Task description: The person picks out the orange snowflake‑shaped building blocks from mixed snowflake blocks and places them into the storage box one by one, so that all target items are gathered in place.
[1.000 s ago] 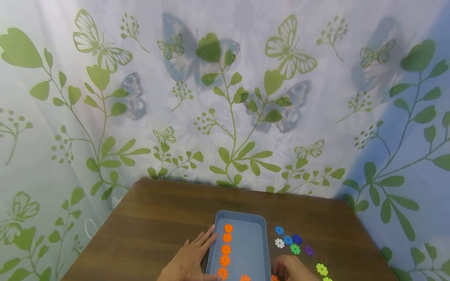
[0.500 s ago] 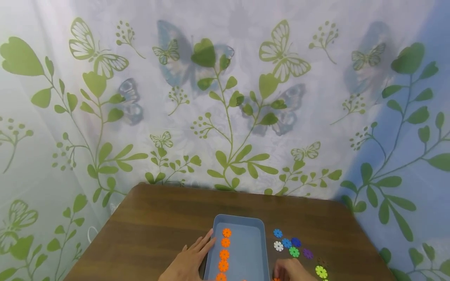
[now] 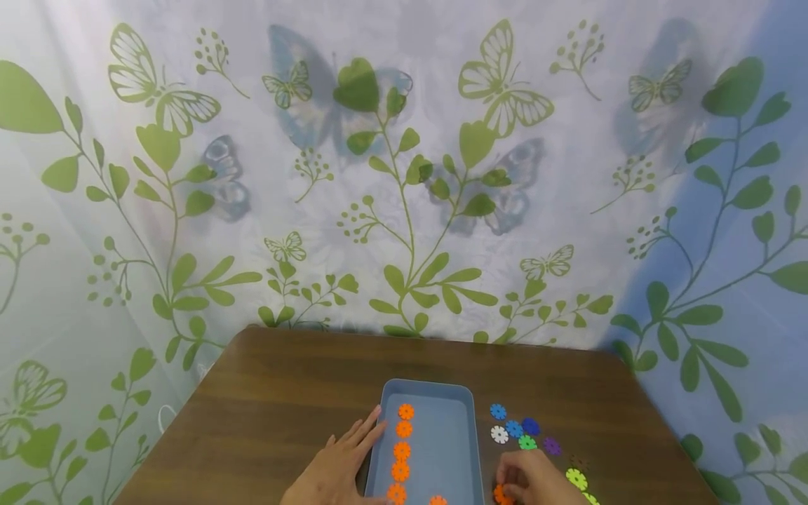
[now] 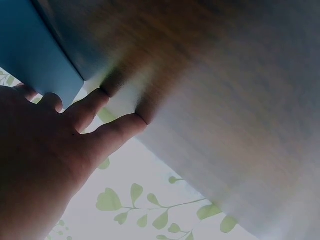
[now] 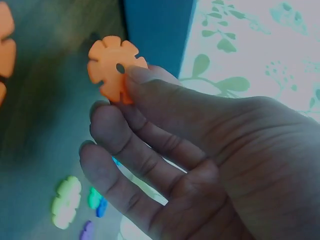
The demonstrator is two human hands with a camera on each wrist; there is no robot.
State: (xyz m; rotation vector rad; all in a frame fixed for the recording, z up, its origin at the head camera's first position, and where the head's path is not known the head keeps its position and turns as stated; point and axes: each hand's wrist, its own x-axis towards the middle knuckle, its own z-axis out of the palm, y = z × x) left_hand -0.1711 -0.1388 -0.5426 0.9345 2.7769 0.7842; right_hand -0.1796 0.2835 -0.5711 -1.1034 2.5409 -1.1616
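My right hand [image 3: 533,471] pinches an orange notched plastic disc [image 5: 111,62], shaped like a flower with a small centre hole, between thumb and index finger. The other fingers curl loosely beneath it in the right wrist view. In the head view this hand is just right of a blue-grey tray [image 3: 442,435]. A column of several orange discs [image 3: 402,449] lies along the tray's left side, and another orange disc [image 3: 438,500] lies near its front. My left hand [image 3: 344,459] rests along the tray's left wall with fingers stretched out.
Right of the tray, loose discs lie on the brown wooden table [image 3: 303,379]: blue ones, a white disc [image 3: 499,435], a green disc [image 3: 527,442], a purple disc [image 3: 552,446], brown and yellow-green discs [image 3: 576,479]. A leaf-patterned curtain [image 3: 404,210] hangs behind the table.
The right hand has shifted slightly right and away from the tray's edge, and the orange disc under its fingers shows more fully, now pinched. The left hand stays at the tray.
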